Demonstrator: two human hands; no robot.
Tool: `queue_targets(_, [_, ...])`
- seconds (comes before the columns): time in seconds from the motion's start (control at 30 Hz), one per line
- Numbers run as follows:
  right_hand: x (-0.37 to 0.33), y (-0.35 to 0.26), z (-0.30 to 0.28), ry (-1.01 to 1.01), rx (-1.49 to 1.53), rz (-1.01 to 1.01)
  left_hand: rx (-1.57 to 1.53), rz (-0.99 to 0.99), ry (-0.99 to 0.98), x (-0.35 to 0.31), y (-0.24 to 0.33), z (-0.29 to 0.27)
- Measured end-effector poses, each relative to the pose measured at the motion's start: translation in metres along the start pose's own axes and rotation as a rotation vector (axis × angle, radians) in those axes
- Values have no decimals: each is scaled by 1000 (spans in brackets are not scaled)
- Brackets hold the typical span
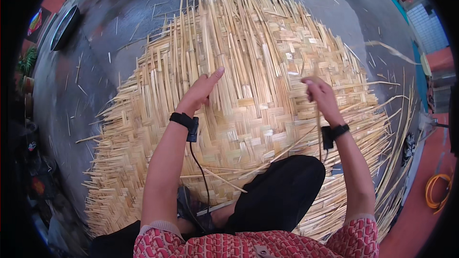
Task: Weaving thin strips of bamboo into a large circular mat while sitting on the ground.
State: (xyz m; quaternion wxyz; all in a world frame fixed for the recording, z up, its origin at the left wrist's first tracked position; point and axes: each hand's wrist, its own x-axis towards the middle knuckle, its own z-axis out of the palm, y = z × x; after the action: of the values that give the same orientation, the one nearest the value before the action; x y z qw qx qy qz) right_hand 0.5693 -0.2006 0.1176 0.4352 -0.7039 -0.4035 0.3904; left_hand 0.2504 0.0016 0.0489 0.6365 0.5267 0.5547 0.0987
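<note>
A large woven mat point(258, 129) of flattened straw-coloured reed strips spreads beneath and around me. My left hand point(201, 91) is at its middle, thumb stretched out, the other fingers curled round several long reed strips point(206, 33). These strips run away toward the far edge and look blurred. To the right, my right hand point(321, 94) is closed in a pinch above the weave. A thin reed strip point(319, 131) passes through its fingers and hangs toward my bent knee. Part of the left fingers is hidden behind the hand.
Loose long reeds point(394, 162) lie along the mat's right side. Reed scraps litter the grey floor point(114, 28). At the far left sits a dark round basin point(64, 27). A coiled orange hose point(437, 192) lies on red floor at right. My knee point(287, 186) rests over the mat.
</note>
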Motion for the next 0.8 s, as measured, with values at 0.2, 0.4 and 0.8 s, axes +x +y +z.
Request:
queue_targets(0.2, [99, 23, 60, -121, -361, -7, -915, 171, -90, -4, -14, 19])
queue_targets(0.4, [135, 11, 66, -215, -219, 86, -771, 5, -293, -5, -8, 20])
queue_targets(0.8, [115, -37, 51, -434, 132, 181, -1140, 362, -636, -13, 53, 18])
